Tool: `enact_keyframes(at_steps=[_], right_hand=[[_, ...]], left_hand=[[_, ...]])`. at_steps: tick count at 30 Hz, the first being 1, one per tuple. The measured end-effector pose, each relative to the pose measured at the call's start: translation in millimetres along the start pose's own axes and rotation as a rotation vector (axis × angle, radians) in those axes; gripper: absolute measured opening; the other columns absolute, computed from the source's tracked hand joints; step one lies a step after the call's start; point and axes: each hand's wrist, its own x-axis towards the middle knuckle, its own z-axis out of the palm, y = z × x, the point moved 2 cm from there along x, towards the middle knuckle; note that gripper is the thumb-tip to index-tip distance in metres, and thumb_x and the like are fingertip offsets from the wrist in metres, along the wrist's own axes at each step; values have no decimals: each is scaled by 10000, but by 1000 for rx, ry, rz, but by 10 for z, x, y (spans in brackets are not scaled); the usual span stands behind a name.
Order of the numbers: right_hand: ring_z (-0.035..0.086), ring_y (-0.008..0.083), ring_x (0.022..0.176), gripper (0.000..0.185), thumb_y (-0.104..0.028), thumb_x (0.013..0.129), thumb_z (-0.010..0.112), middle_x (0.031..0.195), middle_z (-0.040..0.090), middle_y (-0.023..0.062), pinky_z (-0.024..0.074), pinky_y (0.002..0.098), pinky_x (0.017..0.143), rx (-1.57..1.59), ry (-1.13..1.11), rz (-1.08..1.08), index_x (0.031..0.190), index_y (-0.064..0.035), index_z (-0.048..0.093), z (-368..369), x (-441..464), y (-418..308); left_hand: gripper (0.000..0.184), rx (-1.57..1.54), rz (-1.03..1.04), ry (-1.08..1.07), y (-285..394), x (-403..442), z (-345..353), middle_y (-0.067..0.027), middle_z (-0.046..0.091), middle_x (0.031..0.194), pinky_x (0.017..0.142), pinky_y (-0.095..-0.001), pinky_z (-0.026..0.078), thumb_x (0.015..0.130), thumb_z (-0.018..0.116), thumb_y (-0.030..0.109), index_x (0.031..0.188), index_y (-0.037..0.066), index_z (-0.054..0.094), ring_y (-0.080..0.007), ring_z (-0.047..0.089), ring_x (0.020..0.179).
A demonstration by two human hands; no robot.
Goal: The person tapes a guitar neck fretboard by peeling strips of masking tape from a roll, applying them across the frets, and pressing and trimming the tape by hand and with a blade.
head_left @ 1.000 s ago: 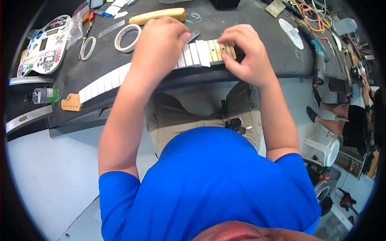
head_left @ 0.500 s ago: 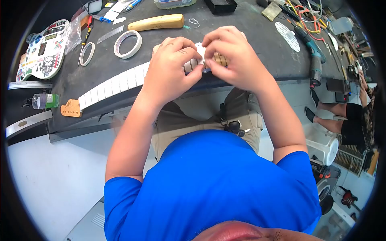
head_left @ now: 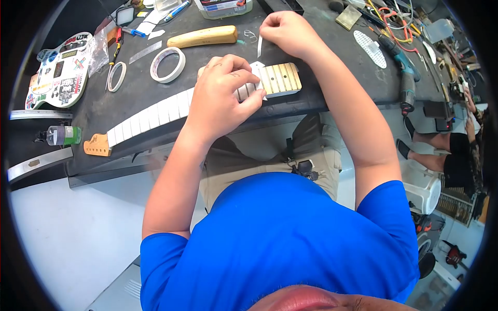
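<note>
A guitar neck (head_left: 283, 76) lies along the front edge of the bench, its wooden headstock (head_left: 97, 145) to the left. White tape (head_left: 150, 118) covers the fretboard between the frets over most of the length, while the wood and frets at the right end are bare. My left hand (head_left: 223, 90) is curled over the neck, thumb and forefinger at its two edges beside a loose white piece of tape. Above the neck, my right hand (head_left: 291, 33) is closed in a pinch on a narrow strip of tape (head_left: 260, 46) that hangs down.
Behind the neck lie a roll of masking tape (head_left: 168, 66), a thinner roll (head_left: 116, 76), a yellow wooden block (head_left: 202, 37) and a steel ruler (head_left: 146, 52). A cordless drill (head_left: 406, 78) and cables are at right. Another person's legs (head_left: 428, 154) show at far right.
My right hand has lifted from the neck, up and away, with a tape strip in its fingers. The neck's right end has come into view. My left hand stays on the neck.
</note>
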Motion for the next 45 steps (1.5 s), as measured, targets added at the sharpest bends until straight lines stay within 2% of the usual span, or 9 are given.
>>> enact_keyframes(at_steps=[5, 8, 12, 25, 32, 38, 40, 43, 45], right_hand=[[716, 163, 715, 151, -163, 939, 752, 819, 791, 82, 581, 357, 694, 190, 270, -93, 904, -20, 788, -115, -10, 186], [727, 180, 733, 163, -168, 941, 759, 799, 775, 104, 588, 371, 712, 259, 255, -39, 914, -9, 780, -125, -144, 133], [754, 211, 790, 188, -181, 956, 767, 841, 774, 140, 609, 393, 758, 25, 348, -235, 960, 8, 770, -93, -143, 93], [736, 186, 746, 145, -154, 957, 766, 838, 780, 114, 591, 359, 717, 90, 346, -147, 930, -12, 766, -199, -202, 26], [612, 90, 783, 121, -147, 1011, 765, 883, 725, -37, 503, 276, 737, 517, 128, -64, 968, -35, 782, -432, -79, 279], [710, 184, 809, 209, -223, 966, 772, 865, 769, 74, 580, 357, 789, -283, 124, 22, 977, -15, 791, -514, -95, 584], [693, 175, 795, 174, -178, 979, 767, 881, 776, 95, 566, 351, 777, -567, 394, -301, 1010, -10, 796, -357, -154, 539], [764, 232, 846, 159, -178, 967, 800, 895, 795, 115, 611, 386, 818, -508, 453, -354, 1023, -31, 824, -347, -113, 507], [790, 264, 905, 165, -156, 963, 808, 968, 817, 129, 626, 401, 863, -417, 295, -177, 1073, -39, 845, -437, -179, 443]], left_hand=[[351, 143, -3, 42, 62, -21, 61, -109, 733, 1272, 1053, -493, 497, 903, 880, 290, 1164, 56, 871, -336, 661, 1229], [418, 247, -20, -2, 101, 22, 117, -127, 712, 1351, 1082, -501, 491, 929, 868, 322, 1224, 28, 847, -354, 642, 1274], [531, 240, -63, -134, 86, 103, 42, -153, 677, 1443, 1133, -504, 494, 935, 862, 340, 1335, -3, 790, -380, 611, 1337], [720, 128, -104, -260, -15, 151, -23, -181, 624, 1607, 1239, -532, 467, 803, 974, 305, 1400, -31, 752, -421, 550, 1490], [678, 205, -182, -265, 71, 192, 9, -157, 659, 1580, 1204, -586, 452, 774, 1001, 364, 1324, 12, 820, -391, 544, 1508], [641, 155, -149, -224, 14, 170, 22, -148, 679, 1544, 1211, -604, 424, 795, 1007, 376, 1294, 15, 831, -380, 557, 1484], [638, 227, -155, -203, 98, 147, 28, -140, 689, 1519, 1205, -612, 415, 795, 1013, 378, 1289, 17, 831, -372, 562, 1470], [652, 287, -100, -159, 105, 114, 62, -117, 689, 1516, 1166, -572, 450, 788, 1020, 358, 1316, 37, 813, -375, 584, 1435], [665, 282, -62, -116, 63, 83, 94, -112, 704, 1485, 1169, -570, 444, 772, 1028, 377, 1302, 36, 817, -380, 595, 1418]])
